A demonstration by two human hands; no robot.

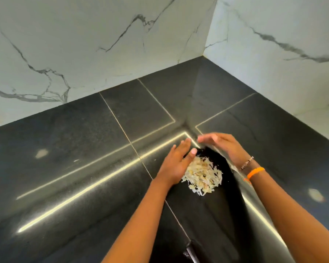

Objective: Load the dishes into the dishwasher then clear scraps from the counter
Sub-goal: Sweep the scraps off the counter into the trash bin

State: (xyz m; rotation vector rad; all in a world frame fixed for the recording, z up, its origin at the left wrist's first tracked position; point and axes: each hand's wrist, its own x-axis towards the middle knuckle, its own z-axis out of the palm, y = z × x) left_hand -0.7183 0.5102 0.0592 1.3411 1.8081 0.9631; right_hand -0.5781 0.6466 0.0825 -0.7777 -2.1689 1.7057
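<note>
Both forearms reach in; left hand (176,164) & right hand (223,147) loose, fingers straight, cupping scraps (202,175) piled between them on counter (84,158). Dishes unseen; prob. final step, scraps not yet lifted.

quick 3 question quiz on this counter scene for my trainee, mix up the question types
1. True or false: the scraps lie in one pile between the left hand and the right hand.
2. The counter is: A white marble, B dark stone, C wood.
3. Which wrist wears the orange band?

Key: 1 true. 2 B. 3 the right wrist.
</note>
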